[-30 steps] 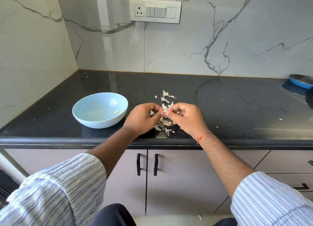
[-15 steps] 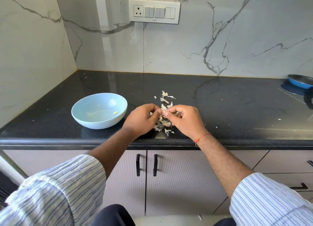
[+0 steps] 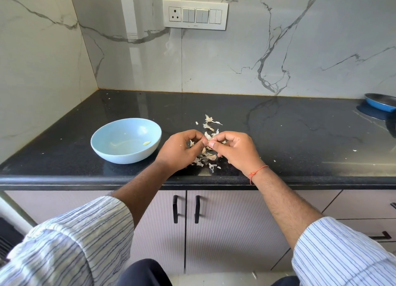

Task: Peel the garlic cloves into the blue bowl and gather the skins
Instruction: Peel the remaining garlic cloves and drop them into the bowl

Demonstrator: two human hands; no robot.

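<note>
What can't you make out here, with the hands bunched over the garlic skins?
Head view only:
- What the left hand and right hand pinch: curled fingers hide it.
- Skins beneath the hands: partly covered.
- Pale bit in the blue bowl: too small to identify.
- Blue pan: cut off by the right edge.

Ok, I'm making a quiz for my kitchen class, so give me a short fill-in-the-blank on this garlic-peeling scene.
1. The blue bowl stands to the ____ of the left hand.
2. The garlic skins lie loose on the ____ countertop.
3. An orange thread is tied round the ____ wrist.
4. The right hand and the left meet above the ____.

Missing words: left; black; right; skins
</note>
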